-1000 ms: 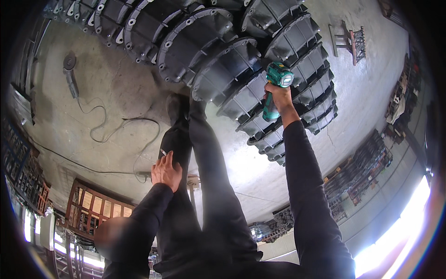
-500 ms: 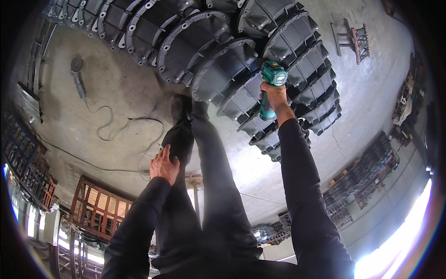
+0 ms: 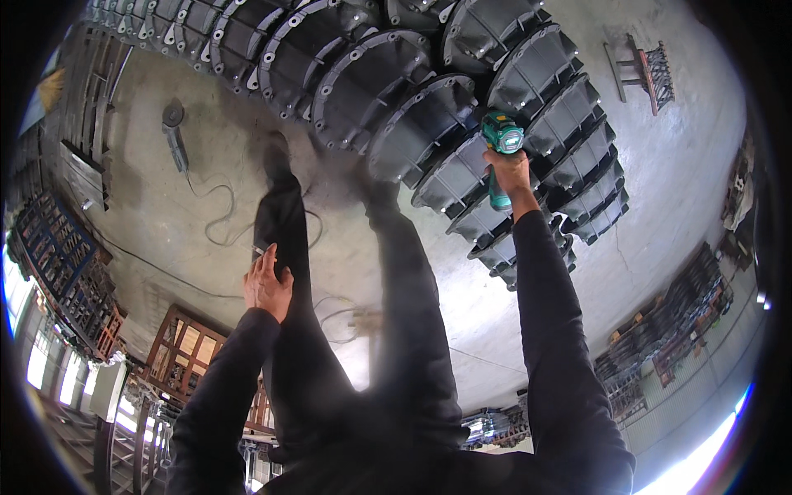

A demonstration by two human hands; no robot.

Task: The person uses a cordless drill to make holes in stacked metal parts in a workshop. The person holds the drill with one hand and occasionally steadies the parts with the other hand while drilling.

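Observation:
My right hand (image 3: 509, 171) is wrapped round the grip of a green cordless drill (image 3: 502, 134). The tool is held over the rows of dark grey cast-metal housings (image 3: 422, 124), and its front end cannot be made out against them. Ribs and bolt-holed flanges show on these round castings, which stand packed close together on the floor. Out to the left, in front of my left leg, my left hand (image 3: 267, 285) has a thin white stick, which looks like a cigarette (image 3: 259, 250), pinched between its fingers.
An angle grinder (image 3: 174, 136) lies on the concrete floor at left, its cord trailing toward my legs. Metal racks (image 3: 58, 256) and a reddish-brown frame (image 3: 183, 346) stand at the left. A small metal stand (image 3: 648, 76) is at the far right.
My left leg has stepped out to the left, away from the right one. The view has shifted, so the castings sit further right. Both hands keep hold of what they had.

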